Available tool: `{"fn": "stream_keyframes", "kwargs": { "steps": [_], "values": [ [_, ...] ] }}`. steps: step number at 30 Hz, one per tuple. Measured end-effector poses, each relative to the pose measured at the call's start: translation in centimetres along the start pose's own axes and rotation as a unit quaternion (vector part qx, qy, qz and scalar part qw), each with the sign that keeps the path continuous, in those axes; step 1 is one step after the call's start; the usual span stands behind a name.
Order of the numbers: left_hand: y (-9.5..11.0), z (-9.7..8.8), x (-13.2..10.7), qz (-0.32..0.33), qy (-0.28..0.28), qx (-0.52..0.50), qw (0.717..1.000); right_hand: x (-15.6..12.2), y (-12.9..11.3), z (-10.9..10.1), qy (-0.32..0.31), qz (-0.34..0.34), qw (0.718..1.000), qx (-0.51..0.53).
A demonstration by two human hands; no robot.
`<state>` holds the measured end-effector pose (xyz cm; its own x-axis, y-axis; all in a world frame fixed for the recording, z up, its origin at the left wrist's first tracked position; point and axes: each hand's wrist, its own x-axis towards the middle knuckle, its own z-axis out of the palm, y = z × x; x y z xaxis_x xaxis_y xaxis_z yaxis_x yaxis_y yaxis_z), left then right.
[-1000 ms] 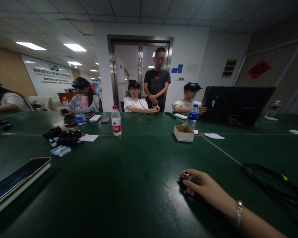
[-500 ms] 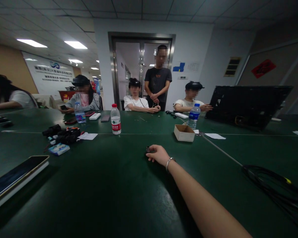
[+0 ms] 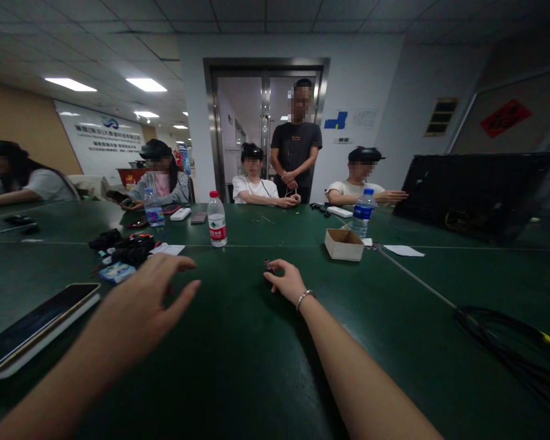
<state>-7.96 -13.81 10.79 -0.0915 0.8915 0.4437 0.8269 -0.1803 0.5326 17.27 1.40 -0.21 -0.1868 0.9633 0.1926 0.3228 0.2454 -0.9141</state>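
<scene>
My right hand point(image 3: 286, 280), with a bracelet at the wrist, has its fingers closed around a small dark cylindrical piece point(image 3: 268, 264) with a metallic-looking top. Only the upper part of the piece shows, and it is too small to name. My left hand point(image 3: 146, 299) hangs over the table on the left, thumb and fingers apart, with nothing in it. Beyond the gap between both hands stands a water bottle point(image 3: 217, 226) with a red cap.
On the green table point(image 3: 238, 366), a phone point(image 3: 41, 324) on a white box lies left. Black gear point(image 3: 132, 245) lies behind my left hand. An open cardboard box point(image 3: 343, 245), a blue-capped bottle point(image 3: 363, 214), a monitor point(image 3: 472, 195) and black cables point(image 3: 495, 336) are right. Several people are across.
My left hand has come into view from the lower left, fingers apart. My right hand, still closed on the small piece, has shifted slightly left. The view has turned a little.
</scene>
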Motion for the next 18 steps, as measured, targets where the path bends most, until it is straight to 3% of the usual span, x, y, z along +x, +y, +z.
{"fn": "stream_keyframes", "kwargs": {
  "steps": [1, 3, 6, 8, 12, 18],
  "values": [
    [0.7, 1.9, 1.2, 0.050, -0.052, 0.005, 0.997, 0.0, 0.1, 0.1, -0.005, -0.006, 1.000, 0.004],
    [1.6, 6.5, 3.8, 0.091, -0.147, -0.060, 0.983, 0.2, 0.6, 0.4, -0.008, -0.018, 1.000, 0.015],
    [1.7, 13.1, 6.6, 0.080, -0.174, -0.188, 0.963, 0.6, 1.4, 0.8, -0.005, -0.042, 0.999, 0.017],
    [1.2, 16.3, 7.5, 0.053, -0.170, -0.249, 0.952, 0.8, 1.7, 0.8, -0.002, -0.052, 0.999, 0.003],
    [-0.2, 19.5, 7.9, 0.018, -0.164, -0.326, 0.931, 1.0, 1.7, 1.0, 0.009, -0.045, 0.999, -0.024],
    [-2.2, 21.0, 8.0, -0.030, -0.158, -0.401, 0.902, 1.5, 1.8, 0.9, -0.019, 0.019, 0.998, 0.055]
  ]
}}
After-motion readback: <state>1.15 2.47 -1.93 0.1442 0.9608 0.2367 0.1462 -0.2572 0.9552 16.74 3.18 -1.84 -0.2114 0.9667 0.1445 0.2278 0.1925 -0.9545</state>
